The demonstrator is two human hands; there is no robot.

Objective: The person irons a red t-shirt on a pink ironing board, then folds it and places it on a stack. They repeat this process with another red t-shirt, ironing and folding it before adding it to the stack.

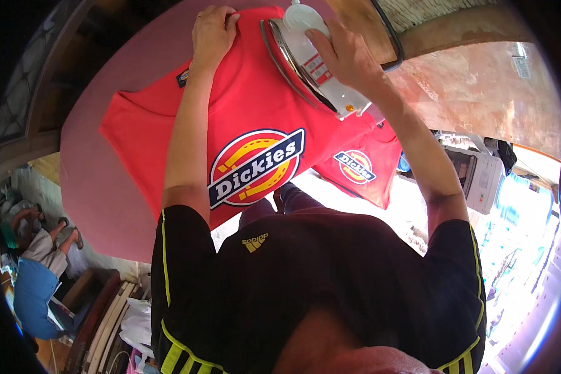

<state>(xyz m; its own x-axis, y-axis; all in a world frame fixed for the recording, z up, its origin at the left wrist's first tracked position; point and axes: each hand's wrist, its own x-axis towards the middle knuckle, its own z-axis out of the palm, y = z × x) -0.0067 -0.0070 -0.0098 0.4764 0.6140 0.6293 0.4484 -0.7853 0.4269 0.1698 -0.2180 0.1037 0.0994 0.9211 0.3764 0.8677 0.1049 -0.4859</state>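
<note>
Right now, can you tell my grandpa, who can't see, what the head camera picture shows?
A person's right hand holds a white iron over a red shirt, while the left hand touches the shirt's far edge. The shirt lies on a pink board and has a large round emblem. Another red piece is nearby.

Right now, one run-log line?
left hand: at far edge of red shirt; right hand: gripping iron; iron: over shirt, contact unclear; shirt: on pink board

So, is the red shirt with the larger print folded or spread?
Spread out: the red shirt lies broad over the pink board, its round print facing up. Whether any edge is tucked underneath, I cannot tell.
</note>
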